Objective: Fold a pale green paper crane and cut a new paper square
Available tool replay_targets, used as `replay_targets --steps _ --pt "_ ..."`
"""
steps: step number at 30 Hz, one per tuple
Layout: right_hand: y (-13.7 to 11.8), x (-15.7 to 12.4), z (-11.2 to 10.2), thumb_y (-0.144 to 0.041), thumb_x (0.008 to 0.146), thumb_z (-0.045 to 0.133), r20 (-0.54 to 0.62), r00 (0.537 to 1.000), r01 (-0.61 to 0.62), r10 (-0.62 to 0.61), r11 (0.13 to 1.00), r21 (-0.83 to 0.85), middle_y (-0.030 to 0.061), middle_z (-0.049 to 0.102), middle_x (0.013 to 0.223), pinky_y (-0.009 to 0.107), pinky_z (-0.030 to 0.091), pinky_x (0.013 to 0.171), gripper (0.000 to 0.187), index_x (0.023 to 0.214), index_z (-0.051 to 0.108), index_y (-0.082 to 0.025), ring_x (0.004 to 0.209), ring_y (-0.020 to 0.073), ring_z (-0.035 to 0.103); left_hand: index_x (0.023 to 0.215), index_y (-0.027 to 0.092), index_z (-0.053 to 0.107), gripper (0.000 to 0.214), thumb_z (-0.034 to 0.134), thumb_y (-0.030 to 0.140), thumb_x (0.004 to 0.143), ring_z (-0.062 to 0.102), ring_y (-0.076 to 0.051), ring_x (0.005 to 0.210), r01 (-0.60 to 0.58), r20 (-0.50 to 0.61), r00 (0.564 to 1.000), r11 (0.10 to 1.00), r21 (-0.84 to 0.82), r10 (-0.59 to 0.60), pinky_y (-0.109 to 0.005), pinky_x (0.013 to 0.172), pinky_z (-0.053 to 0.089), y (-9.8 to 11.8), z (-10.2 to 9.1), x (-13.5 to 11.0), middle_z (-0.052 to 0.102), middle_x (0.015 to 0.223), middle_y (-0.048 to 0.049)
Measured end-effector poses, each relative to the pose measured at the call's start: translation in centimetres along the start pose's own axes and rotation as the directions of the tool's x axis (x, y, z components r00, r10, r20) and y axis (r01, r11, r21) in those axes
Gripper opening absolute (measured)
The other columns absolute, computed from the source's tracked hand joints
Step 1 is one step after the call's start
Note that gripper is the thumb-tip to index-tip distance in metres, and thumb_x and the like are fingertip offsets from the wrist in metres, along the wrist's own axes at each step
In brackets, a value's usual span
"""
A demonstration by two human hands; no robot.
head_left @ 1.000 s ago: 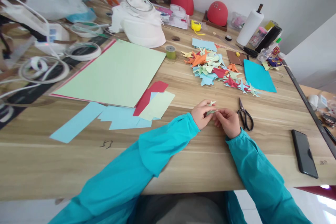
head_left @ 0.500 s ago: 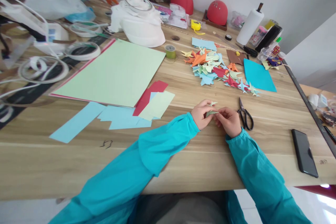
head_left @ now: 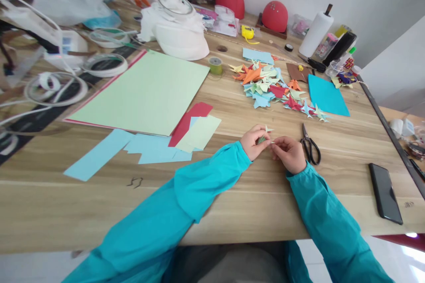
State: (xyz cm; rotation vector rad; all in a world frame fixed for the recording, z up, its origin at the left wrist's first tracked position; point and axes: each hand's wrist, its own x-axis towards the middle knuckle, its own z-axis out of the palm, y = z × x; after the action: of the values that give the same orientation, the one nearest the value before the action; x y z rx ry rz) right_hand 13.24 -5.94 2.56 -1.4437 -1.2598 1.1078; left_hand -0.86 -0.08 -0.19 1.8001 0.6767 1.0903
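Note:
A small pale green folded paper piece (head_left: 268, 129) is held between my two hands, its pointed tip sticking up. My left hand (head_left: 255, 142) is closed around its body, which is mostly hidden by the fingers. On the other side, my right hand (head_left: 289, 154) pinches a pointed end of the same piece. Black-handled scissors (head_left: 311, 147) lie just right of my right hand, blades pointing away. Beyond my hands spreads a pile of folded paper pieces (head_left: 262, 84) in orange, green, blue, red and yellow.
Left of my hands lie cut paper strips (head_left: 99, 154) and a large green sheet (head_left: 149, 93). A thread spool (head_left: 215, 67) stands behind them. A phone (head_left: 385, 192) rests at the right, a turquoise square (head_left: 328, 95) farther back. Coiled cables (head_left: 53, 88) crowd the left.
My left hand has shifted slightly left, and its fingers now cover more of the folded paper. The right hand stays almost in place.

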Motion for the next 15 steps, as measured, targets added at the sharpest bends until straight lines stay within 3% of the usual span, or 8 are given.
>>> replay_targets --steps 15 --pt "0.24 0.07 -0.08 -0.045 0.072 0.062 0.086 0.996 -0.045 0.036 0.993 0.105 0.0012 0.065 0.057 0.021 0.041 0.037 0.031 0.077 0.062 -0.015 0.038 0.0093 0.054 0.070 0.016 0.060 0.021 0.060 0.036 0.075 0.059 -0.018 0.088 0.095 -0.051 0.993 0.982 -0.163 -0.104 -0.035 0.079 0.047 -0.24 0.31 0.10 0.056 0.095 -0.0078"
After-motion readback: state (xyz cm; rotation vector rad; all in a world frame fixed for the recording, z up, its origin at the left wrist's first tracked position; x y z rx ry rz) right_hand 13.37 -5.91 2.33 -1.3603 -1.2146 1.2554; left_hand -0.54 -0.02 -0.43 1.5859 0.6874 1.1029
